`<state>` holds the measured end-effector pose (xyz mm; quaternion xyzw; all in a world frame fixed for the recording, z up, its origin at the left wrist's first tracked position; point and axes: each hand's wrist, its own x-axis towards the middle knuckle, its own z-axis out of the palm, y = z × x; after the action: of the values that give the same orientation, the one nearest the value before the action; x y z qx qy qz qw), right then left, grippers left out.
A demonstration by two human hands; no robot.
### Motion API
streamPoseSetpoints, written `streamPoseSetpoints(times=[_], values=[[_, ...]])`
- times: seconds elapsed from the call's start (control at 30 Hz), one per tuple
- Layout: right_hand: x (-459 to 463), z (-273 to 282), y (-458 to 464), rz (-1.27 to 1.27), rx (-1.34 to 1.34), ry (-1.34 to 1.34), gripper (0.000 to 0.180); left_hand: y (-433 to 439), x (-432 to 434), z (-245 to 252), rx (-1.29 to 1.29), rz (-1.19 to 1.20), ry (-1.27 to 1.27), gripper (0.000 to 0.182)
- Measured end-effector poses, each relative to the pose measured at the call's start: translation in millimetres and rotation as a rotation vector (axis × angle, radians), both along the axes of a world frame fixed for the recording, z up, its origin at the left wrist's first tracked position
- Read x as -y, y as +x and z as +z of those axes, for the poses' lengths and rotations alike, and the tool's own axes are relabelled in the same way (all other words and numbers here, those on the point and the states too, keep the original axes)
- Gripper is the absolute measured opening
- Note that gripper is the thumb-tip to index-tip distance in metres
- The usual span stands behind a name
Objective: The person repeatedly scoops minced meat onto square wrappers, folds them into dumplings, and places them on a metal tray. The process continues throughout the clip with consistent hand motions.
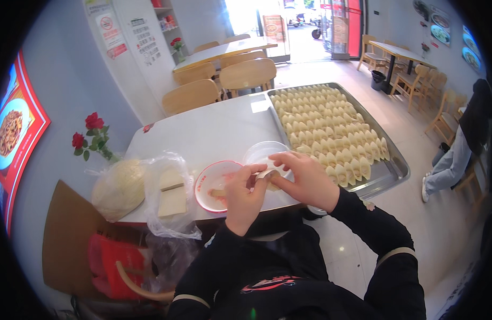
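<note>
My left hand (246, 196) and my right hand (308, 178) meet above the table's near edge. Between their fingertips they pinch a small pale dough wrapper (265, 174), partly folded; whether filling is inside is hidden by the fingers. Just left, partly behind my left hand, stands a white red-rimmed bowl (203, 180) with pink filling and a flat wooden stick (217, 193) in it. A clear round bowl (266, 147) sits behind my hands. Further left, square dough wrappers (172, 204) lie in two stacks on an open clear plastic bag (153, 214).
A metal tray (400, 170) with rows of folded wontons (326, 124) overhangs the white table (198, 132) at the right. A tied bag (120, 190) of pale contents and red roses (94, 121) are at the left. Chairs (248, 74) stand beyond; a person (450, 156) is at far right.
</note>
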<state>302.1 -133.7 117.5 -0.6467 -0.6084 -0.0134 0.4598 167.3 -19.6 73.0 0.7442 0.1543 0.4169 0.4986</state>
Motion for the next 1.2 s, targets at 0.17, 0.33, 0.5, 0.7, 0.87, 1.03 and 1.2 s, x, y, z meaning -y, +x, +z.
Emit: streamPoseSetpoints(times=[0.17,0.33,0.5,0.7,0.87,1.03,1.2], values=[[31.1,-15.5,17.4,-0.010,0.050,0.080,0.014,11.1,27.9,6.3,-0.162,-0.152,-0.107,0.026],[82.1,-42.0,88.3,-0.183,-0.335,-0.122,0.012,-6.4,43.3,7.9,-0.109,-0.321,-0.200,0.042],[161.4,-63.9,204.4,-0.531,-0.225,-0.218,0.014,-65.5,6.5,14.8,-0.102,-0.085,-0.153,0.031],[178.0,-101.0,238.9,-0.520,-0.122,-0.331,0.017,-133.9,-49.5,1.9,-0.094,0.262,-0.108,0.024],[158.2,-100.9,237.2,-0.474,-0.068,-0.331,0.018,-180.4,-90.9,-23.1,-0.155,0.466,0.025,0.019],[154.2,-98.1,232.1,-0.472,-0.125,-0.366,0.018,-208.9,-123.8,-50.7,-0.382,0.668,0.167,0.018],[158.8,-97.5,229.4,-0.470,-0.156,-0.318,0.017,-205.7,-127.5,-57.6,-0.547,0.583,0.429,0.016]])
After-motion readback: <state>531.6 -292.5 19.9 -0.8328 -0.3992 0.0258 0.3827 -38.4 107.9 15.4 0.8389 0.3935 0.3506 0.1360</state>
